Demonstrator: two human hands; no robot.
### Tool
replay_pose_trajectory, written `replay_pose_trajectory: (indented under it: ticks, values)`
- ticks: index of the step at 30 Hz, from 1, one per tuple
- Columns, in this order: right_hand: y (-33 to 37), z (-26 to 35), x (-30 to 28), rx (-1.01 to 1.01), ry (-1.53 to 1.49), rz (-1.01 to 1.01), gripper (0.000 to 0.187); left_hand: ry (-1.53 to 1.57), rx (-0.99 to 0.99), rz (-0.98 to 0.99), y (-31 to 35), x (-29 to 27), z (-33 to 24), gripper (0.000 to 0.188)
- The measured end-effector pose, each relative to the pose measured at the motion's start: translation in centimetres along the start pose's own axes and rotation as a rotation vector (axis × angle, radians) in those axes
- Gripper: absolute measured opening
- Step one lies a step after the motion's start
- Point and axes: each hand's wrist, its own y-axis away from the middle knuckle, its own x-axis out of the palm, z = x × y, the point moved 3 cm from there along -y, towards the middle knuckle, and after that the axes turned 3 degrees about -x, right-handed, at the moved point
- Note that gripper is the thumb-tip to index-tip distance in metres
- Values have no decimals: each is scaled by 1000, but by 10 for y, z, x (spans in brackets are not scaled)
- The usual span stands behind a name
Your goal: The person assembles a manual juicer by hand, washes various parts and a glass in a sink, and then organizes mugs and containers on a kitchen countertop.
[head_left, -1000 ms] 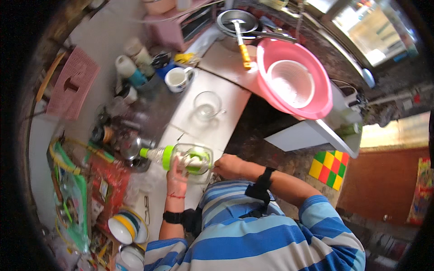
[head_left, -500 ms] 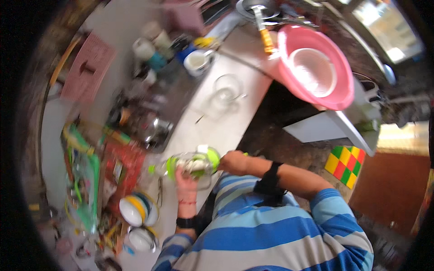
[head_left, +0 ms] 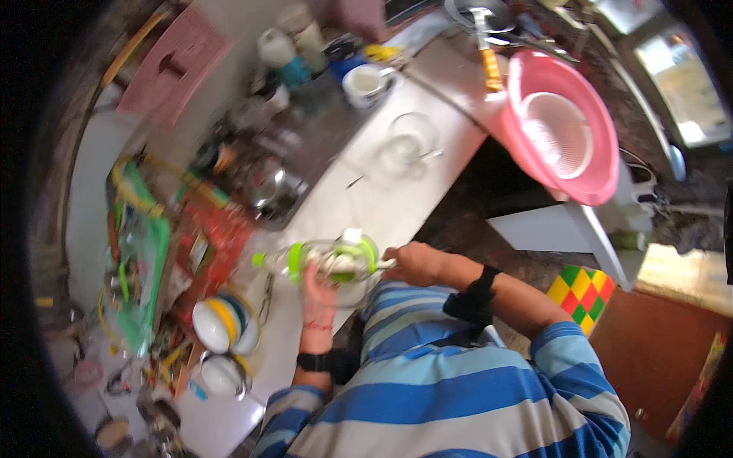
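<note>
My left hand [head_left: 318, 288] is closed around a clear, green-trimmed container [head_left: 295, 261] lying sideways over the near edge of the white counter. Pale pieces [head_left: 340, 264] show through its clear side. It has a green knob at its left end and a green ring [head_left: 370, 249] at its right. Just beyond that ring my right hand [head_left: 420, 264] is closed, its fingers pinching a short pale stick-like part [head_left: 386, 264]. Whether that part is joined to the container I cannot tell. Below it shows a clear curved rim [head_left: 347, 303]. Blur hides finer detail.
Farther along the counter stand a clear glass vessel [head_left: 414, 137] and a white mug [head_left: 365, 82]. A pink basin [head_left: 603, 145] holding a white strainer [head_left: 556, 134] is at far right. Stacked bowls [head_left: 215, 327], a red tray [head_left: 217, 240] and a green basket [head_left: 156, 267] crowd the left.
My right hand has drawn slightly right, away from the container's end, and the pale stick-like part now shows between them. My left hand keeps its hold. The whole view has turned a little.
</note>
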Motion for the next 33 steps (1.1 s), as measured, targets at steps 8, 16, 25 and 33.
replay_pose_trajectory:
  ticks: [8, 16, 25, 33]
  values:
    - [100, -67, -121, -94, -216, -887, 19, -51, 21, 5, 3, -3, -2, 51]
    - [205, -256, -213, 579, -206, -1216, 36, 5, 207, -63, 44, 34, -8, 60]
    - [210, -300, -223, 698, -628, -996, 33, 296, 178, -428, 93, 18, 55, 80]
    - [197, -328, -242, 691, -726, -1270, 23, 389, 206, -471, 123, 17, 90, 81]
